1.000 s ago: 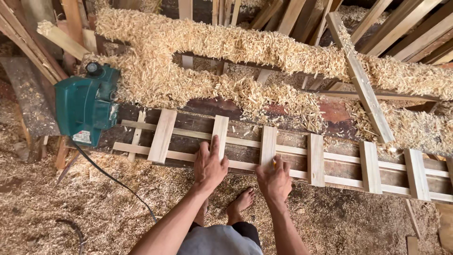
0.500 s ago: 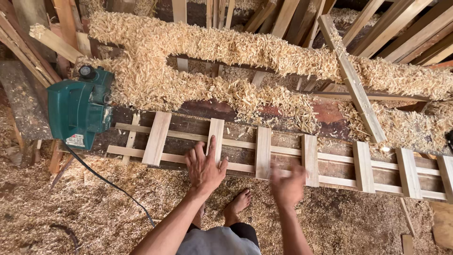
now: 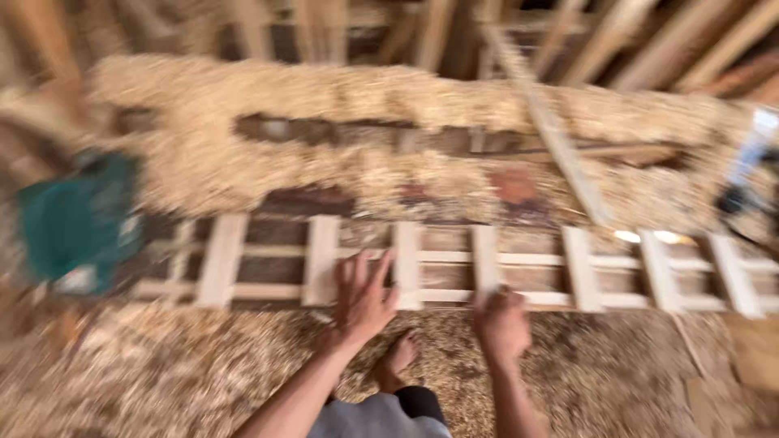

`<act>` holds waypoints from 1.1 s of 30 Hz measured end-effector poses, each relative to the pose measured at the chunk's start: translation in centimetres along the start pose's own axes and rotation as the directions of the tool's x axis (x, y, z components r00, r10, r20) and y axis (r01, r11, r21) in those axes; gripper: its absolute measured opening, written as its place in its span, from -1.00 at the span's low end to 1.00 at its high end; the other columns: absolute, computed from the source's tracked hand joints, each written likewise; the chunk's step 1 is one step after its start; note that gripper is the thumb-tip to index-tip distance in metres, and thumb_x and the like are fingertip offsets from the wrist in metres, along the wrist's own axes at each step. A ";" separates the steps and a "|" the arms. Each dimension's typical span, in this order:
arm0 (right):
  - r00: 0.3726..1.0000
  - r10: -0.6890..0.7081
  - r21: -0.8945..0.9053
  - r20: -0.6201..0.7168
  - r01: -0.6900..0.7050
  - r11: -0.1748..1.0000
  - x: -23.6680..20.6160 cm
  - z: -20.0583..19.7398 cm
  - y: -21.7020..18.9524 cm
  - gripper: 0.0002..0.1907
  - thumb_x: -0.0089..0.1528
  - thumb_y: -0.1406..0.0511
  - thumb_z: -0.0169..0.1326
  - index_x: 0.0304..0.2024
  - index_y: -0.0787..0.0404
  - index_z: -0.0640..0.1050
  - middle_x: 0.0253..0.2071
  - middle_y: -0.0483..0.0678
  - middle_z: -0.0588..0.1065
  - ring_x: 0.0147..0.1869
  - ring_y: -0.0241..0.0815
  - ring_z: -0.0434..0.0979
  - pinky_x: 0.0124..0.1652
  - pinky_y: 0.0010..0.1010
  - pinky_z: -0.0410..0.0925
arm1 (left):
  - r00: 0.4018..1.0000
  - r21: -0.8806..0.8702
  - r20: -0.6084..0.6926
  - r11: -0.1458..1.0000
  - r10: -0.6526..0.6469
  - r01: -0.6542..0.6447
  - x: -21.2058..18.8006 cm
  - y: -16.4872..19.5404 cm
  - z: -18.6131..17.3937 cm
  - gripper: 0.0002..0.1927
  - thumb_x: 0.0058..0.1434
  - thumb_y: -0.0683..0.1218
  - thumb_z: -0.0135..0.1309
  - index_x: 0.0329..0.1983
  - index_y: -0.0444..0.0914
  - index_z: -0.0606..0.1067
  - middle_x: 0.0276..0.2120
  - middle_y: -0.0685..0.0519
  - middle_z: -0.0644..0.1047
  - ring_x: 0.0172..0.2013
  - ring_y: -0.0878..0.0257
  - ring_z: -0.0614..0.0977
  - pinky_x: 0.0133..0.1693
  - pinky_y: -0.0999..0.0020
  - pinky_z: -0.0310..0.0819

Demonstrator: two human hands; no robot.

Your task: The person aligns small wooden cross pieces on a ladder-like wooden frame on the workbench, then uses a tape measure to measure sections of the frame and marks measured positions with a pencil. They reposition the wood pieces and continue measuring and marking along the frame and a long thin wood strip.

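Here's the wooden frame (image 3: 454, 264), a long ladder-like run of pale slats on two rails, lying flat along the front edge of the workbench (image 3: 519, 191). The left hand (image 3: 363, 298) rests on it with fingers spread open, palm down on the near rail between two slats. The right hand (image 3: 501, 324) sits just beside, knuckles curled at the near rail under a slat; the blur hides whether it actually grips the wood. The hands are near each other but apart. To handle this well, I'd judge both hands want even pressure on the rail, so the long frame doesn't twist.

Behind the frame, wood shavings (image 3: 324, 105) are heaped thick across the bench. A green power tool (image 3: 77, 219) sits at the left end. More shavings cover the floor (image 3: 162, 381), where a bare foot (image 3: 398, 357) shows. Loose timber (image 3: 552, 122) leans at the back.
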State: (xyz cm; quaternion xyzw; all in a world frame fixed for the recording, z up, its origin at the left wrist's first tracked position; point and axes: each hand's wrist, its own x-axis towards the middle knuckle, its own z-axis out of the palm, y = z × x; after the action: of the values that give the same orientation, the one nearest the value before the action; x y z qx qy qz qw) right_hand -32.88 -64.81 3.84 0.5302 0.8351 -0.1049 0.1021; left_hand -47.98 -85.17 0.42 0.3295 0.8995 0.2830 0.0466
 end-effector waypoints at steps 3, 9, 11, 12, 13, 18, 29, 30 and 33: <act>0.994 -0.014 0.198 -0.105 0.035 0.980 0.2 -1.0 1.9 -0.15 0.11 -0.16 0.21 0.26 0.22 0.38 0.12 0.27 0.38 -0.04 0.18 0.57 -0.27 -0.05 0.54 | 0.997 -0.064 0.077 0.998 0.006 -0.001 1.2 3.6 1.1 -0.25 0.17 0.10 0.19 0.42 -0.07 0.25 0.25 -0.15 0.30 0.20 -0.08 0.32 0.21 -0.11 0.20; 0.973 0.141 0.626 -0.184 0.005 0.780 4.6 -3.2 8.3 -0.66 0.45 0.08 -0.04 -0.08 0.16 0.61 -0.25 -0.04 0.51 -0.36 -0.29 0.43 -0.43 -0.46 0.40 | 0.951 -0.214 0.044 0.933 0.307 -0.291 4.5 13.8 5.2 -0.36 0.23 0.04 0.14 0.38 -0.16 0.34 0.19 -0.11 0.42 0.12 0.01 0.48 0.20 0.02 0.30; 0.969 0.228 0.789 -0.092 -0.069 0.610 4.9 -4.5 11.3 -0.70 0.45 0.16 -0.08 -0.04 0.18 0.60 -0.34 -0.10 0.52 -0.46 -0.35 0.34 -0.50 -0.46 0.30 | 0.920 -0.255 0.045 0.895 0.389 -0.365 5.2 17.7 6.5 -0.42 0.25 0.00 0.11 0.35 -0.18 0.37 0.18 -0.11 0.45 0.09 0.02 0.52 0.18 0.05 0.35; 0.962 0.267 0.856 -0.049 -0.097 0.507 5.1 -5.3 12.6 -0.71 0.44 0.20 -0.10 -0.01 0.18 0.60 -0.39 -0.13 0.52 -0.51 -0.38 0.30 -0.54 -0.46 0.25 | 0.904 -0.266 0.029 0.875 0.426 -0.404 5.8 19.9 7.1 -0.44 0.26 -0.02 0.09 0.34 -0.19 0.39 0.16 -0.12 0.46 0.09 0.00 0.53 0.17 0.06 0.36; 0.960 0.278 0.896 -0.029 -0.098 0.432 5.1 -6.3 14.0 -0.71 0.43 0.21 -0.10 0.00 0.17 0.59 -0.40 -0.16 0.51 -0.54 -0.39 0.28 -0.57 -0.48 0.23 | 0.884 -0.284 0.010 0.849 0.467 -0.445 6.4 22.4 7.8 -0.47 0.27 -0.05 0.07 0.32 -0.20 0.40 0.15 -0.13 0.47 0.08 -0.01 0.54 0.16 0.06 0.38; 0.943 0.311 0.982 -0.116 0.060 0.181 5.9 -10.7 20.4 -0.74 0.41 0.26 -0.04 0.04 0.20 0.59 -0.47 -0.26 0.39 -0.50 -0.50 0.23 -0.54 -0.59 0.15 | 0.836 -0.436 0.045 0.763 0.548 -0.476 9.1 33.7 10.7 -0.45 0.23 -0.08 0.07 0.32 -0.22 0.43 0.11 -0.12 0.50 0.10 -0.08 0.54 0.12 0.02 0.38; 0.964 0.207 0.968 -0.168 0.121 0.220 14.3 -12.3 37.0 -0.63 0.48 0.19 -0.09 -0.11 0.30 0.65 -0.50 -0.23 0.40 -0.41 -0.45 0.32 -0.38 -0.62 0.28 | 0.796 -0.500 0.157 0.742 0.584 -0.446 17.2 53.9 29.6 -0.40 0.32 0.01 0.03 0.44 -0.12 0.29 0.28 -0.13 0.42 0.26 -0.08 0.43 0.25 -0.02 0.28; 0.967 0.177 0.967 -0.182 0.144 0.209 16.0 -12.6 38.6 -0.60 0.51 0.18 -0.11 -0.12 0.32 0.64 -0.48 -0.22 0.39 -0.40 -0.44 0.31 -0.36 -0.61 0.29 | 0.833 -0.402 0.203 0.820 0.514 -0.408 18.5 55.3 31.7 -0.37 0.33 0.03 0.04 0.47 -0.08 0.25 0.32 -0.13 0.36 0.30 -0.10 0.36 0.28 -0.09 0.19; 0.946 0.300 0.926 0.119 -0.214 0.309 21.7 -14.5 43.8 -0.60 0.38 0.17 -0.18 -0.02 0.17 0.64 -0.52 -0.24 0.47 -0.56 -0.37 0.30 -0.55 -0.52 0.20 | 0.904 -0.169 0.286 0.946 0.316 -0.278 23.8 59.7 37.6 -0.30 0.34 0.11 0.03 0.52 0.01 0.12 0.45 -0.12 0.15 0.41 -0.09 0.17 0.33 -0.21 0.04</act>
State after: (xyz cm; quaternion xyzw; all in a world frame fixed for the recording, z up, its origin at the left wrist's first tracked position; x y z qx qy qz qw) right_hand -3.01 -23.77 8.69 0.6233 0.5351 -0.5208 -0.2323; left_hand -22.49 -15.30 3.70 0.4996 0.8008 0.2869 0.1637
